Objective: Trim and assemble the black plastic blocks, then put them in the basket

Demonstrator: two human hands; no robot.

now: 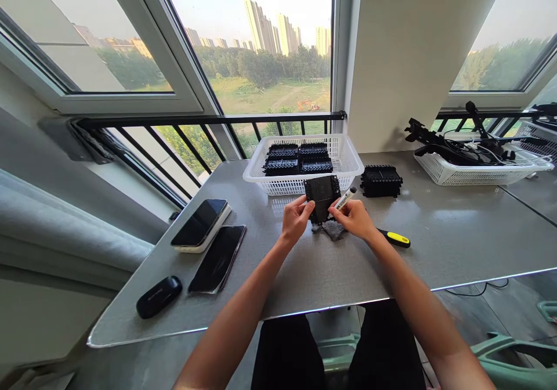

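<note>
A: Where are the hands, if we take the white basket as landmark?
B: Both are before it, above the desk. The left hand pinches the left edge of the black block. The right hand grips the marker at the block's right edge.
A: How to do this well?
B: I think the left thumb should press firmly, so the block does not turn, and the marker should move lightly. Whether its tip is bare, I cannot tell.
A: And how does the block look?
B: It is flat and dark, tilted up in front of the basket, with toothed edges and a thin line across its face. To the right of the basket, a black stack has similar teeth.
</note>
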